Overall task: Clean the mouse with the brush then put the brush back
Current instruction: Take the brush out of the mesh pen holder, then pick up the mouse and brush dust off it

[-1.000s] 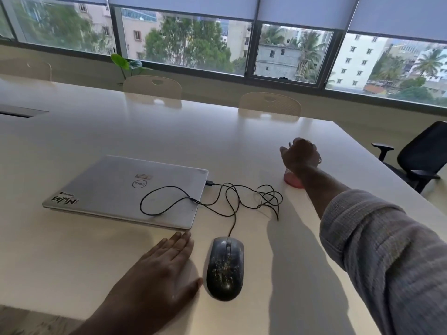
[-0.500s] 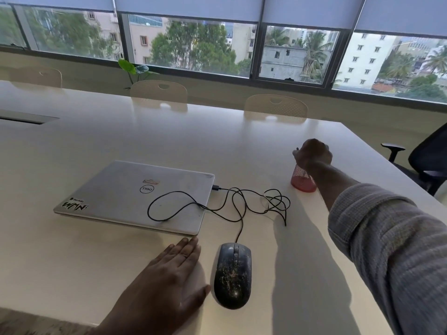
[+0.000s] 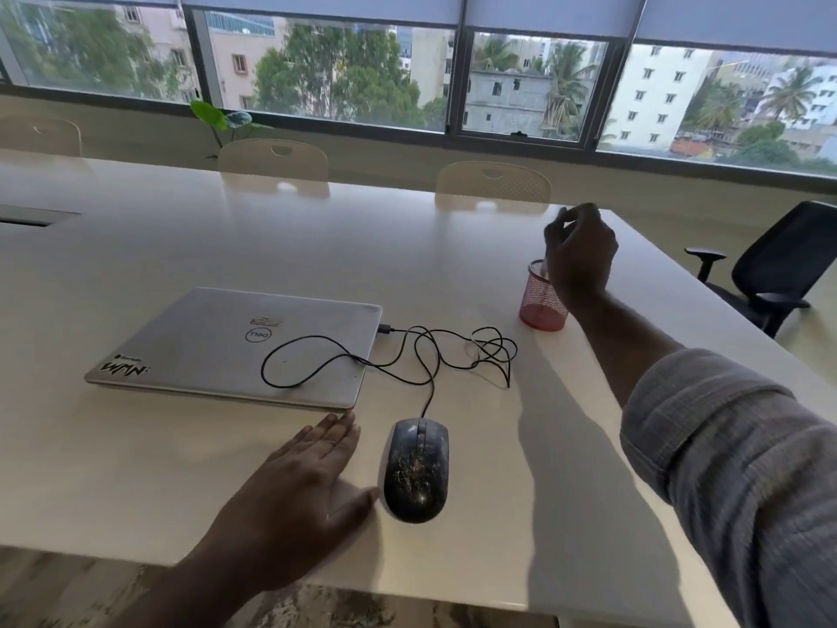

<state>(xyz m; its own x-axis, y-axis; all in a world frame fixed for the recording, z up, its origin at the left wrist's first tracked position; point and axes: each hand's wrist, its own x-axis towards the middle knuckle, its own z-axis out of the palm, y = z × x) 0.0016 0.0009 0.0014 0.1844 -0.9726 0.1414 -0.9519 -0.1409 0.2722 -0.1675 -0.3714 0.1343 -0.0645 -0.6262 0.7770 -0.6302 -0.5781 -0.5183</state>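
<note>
A black wired mouse (image 3: 416,469), speckled with dirt, lies near the front edge of the white table (image 3: 136,469). My left hand (image 3: 308,487) rests flat on the table just left of it, fingers apart, holding nothing. My right hand (image 3: 579,251) is raised over a red mesh cup (image 3: 541,305) at the right, fingertips pinched together. A pale slim piece, the brush (image 3: 545,267), shows at the cup's rim under those fingers. Most of the brush is hidden by the hand and is blurred.
A closed silver laptop (image 3: 235,342) lies behind my left hand, with the mouse's black cable (image 3: 425,351) looped over it and across the table. Beige chairs (image 3: 493,183) stand at the far edge, and a black office chair (image 3: 779,269) at the right.
My right hand has lifted from the mouth of the red cup to a little above it, with the fingers now pinched. The left hand and mouse have stayed put.
</note>
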